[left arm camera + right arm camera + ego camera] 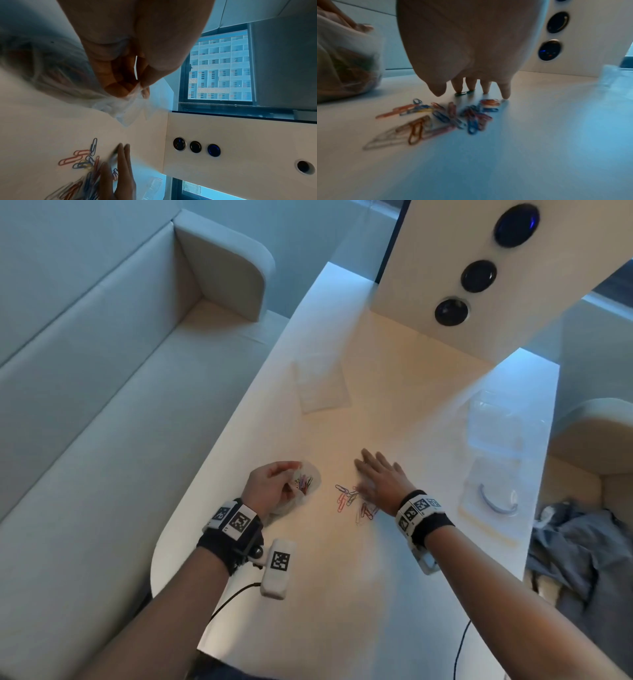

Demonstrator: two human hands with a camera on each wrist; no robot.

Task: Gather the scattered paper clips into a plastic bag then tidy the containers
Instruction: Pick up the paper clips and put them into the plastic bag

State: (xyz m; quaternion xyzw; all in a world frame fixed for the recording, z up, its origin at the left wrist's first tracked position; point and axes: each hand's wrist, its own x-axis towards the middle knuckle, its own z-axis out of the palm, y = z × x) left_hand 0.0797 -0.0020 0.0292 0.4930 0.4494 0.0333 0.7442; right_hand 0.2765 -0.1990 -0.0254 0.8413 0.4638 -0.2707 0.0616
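left hand (274, 486): palm turned in, fingers and thumb curled, pinching the rim of the plastic bag (303, 486); sits left of the clip pile, wrist low over the table (342, 594)
plastic bag: clear, crumpled, mouth held by left hand, bottom resting on table; coloured clips visible inside; left of the clip pile, apart from it
clip pile (356, 501): loose paper clips, red, blue, pink, orange, some pale; lying flat on table between the two hands, partly under the right palm
right hand (380, 477): flat, palm down, fingers straight and spread, holding nothing; fingertips (506, 93) touching the table just beyond the clip pile; hand blurred
green clip (464, 93): single one, at the fingertips, far side of the clip pile
clear packets (493, 494): flat on table, well right of the clip pile
clear flat bag (323, 386): on table, beyond the clip pile
white panel (479, 278): upright, three dark round sockets, at table's far end beyond the clip pile
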